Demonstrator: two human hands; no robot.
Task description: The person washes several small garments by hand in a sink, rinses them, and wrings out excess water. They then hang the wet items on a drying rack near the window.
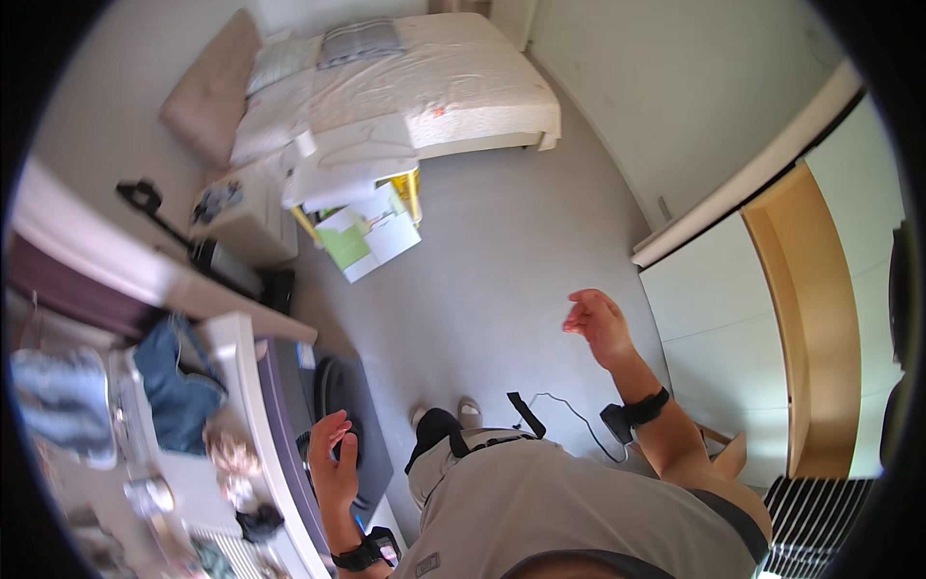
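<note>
My left hand (pixel 334 462) is raised beside the dark purple-grey cabinet (pixel 380 463) at lower left. Its thumb stands apart from the fingers, and nothing shows in it. Over the grey floor (pixel 499 289), to the right of centre, hangs my right hand (pixel 600 329) with loosely bent fingers and no object visible in it. The nearest thing on that side is a white cabinet front (pixel 716 304), apart from the hand. Each wrist wears a black strap with a small device. Round dark objects (pixel 333 387) lie on the cabinet past my left hand, partly hidden by it.
A bed (pixel 463 79) stands ahead. Before it is a small white-topped table (pixel 354 163) with a clothes hanger (pixel 369 148) and an opened white-and-green box (pixel 347 242). A stick vacuum cleaner (pixel 217 264) leans left. Clothes (pixel 177 391) hang over furniture. A cable (pixel 571 405) trails on the floor.
</note>
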